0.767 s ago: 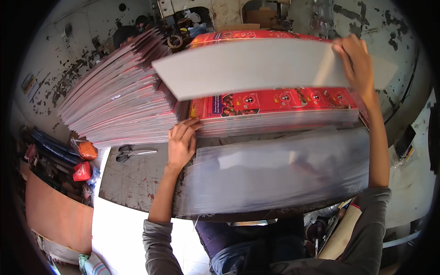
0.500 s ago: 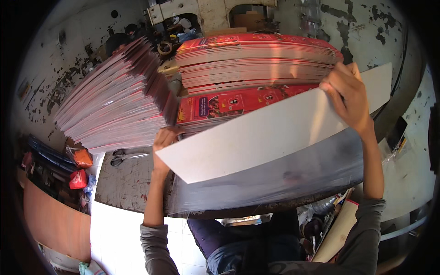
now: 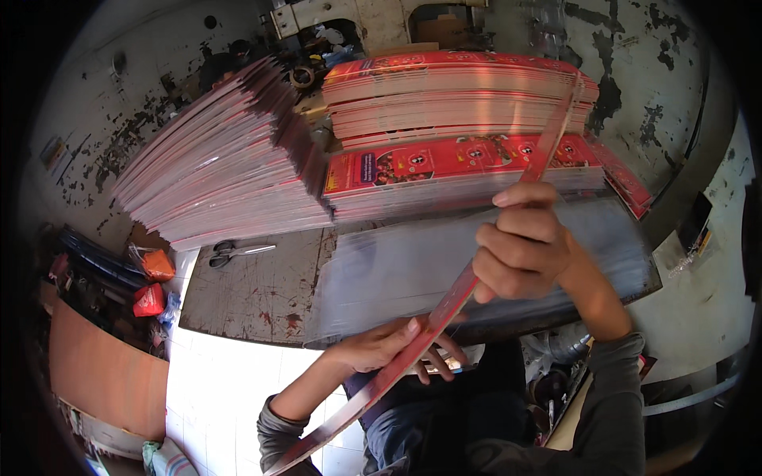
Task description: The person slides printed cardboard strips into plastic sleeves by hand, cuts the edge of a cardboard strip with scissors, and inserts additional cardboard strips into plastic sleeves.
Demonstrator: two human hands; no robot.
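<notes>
A long, stiff red-printed card [image 3: 456, 301] is tilted nearly edge-on, running from my lap up over the table. My right hand [image 3: 524, 242] is closed round its upper part. Lower down, my left hand [image 3: 389, 345] is behind the card with its fingers stretched and spread; the card crosses in front of the palm. Under my right hand lies a pile of clear plastic sheets [image 3: 381, 266] on the table. Just beyond that is a low stack of red-printed cards [image 3: 444, 163].
A tall fanned heap of cards [image 3: 226, 159] leans at the left; higher card stacks [image 3: 452, 91] stand behind. Scissors [image 3: 226, 252] lie on the worn tabletop [image 3: 254, 305]. Another red card [image 3: 623, 178] sticks out at the right. Orange and red packets [image 3: 151, 285] sit left of the table.
The card has swung from lying broadside, white face up, to a steep edge-on tilt. My left hand has come off its corner and moved toward my lap; my right hand has moved down and left.
</notes>
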